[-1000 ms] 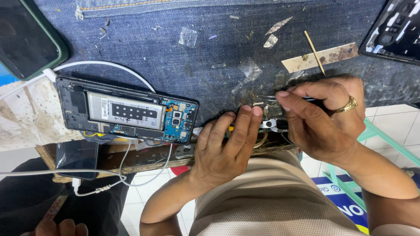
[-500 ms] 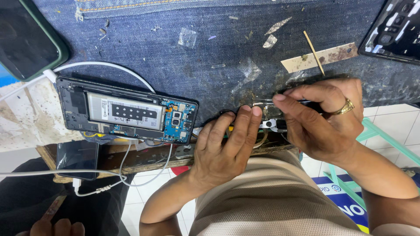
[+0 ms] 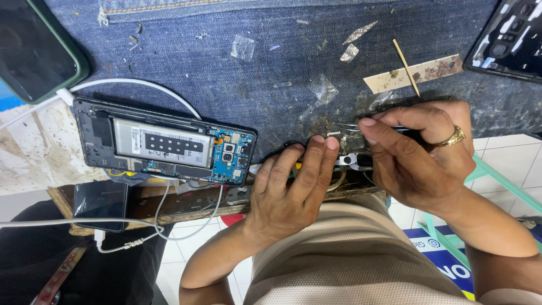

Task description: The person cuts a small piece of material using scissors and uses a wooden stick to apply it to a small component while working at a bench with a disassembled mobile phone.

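The left hand (image 3: 293, 186) presses flat on a small part (image 3: 333, 135) at the denim-covered surface's (image 3: 226, 73) near edge; the right hand (image 3: 418, 152), just right, pinches tweezers (image 3: 350, 127) pointing left at it. An opened phone (image 3: 164, 144) lies well left.

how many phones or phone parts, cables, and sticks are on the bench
opened phone with its back off: 1
phone in green case: 1
dark phone part, top right: 1
dark phone at bench edge: 1
white cables: 2
thin wooden stick: 1
total: 7
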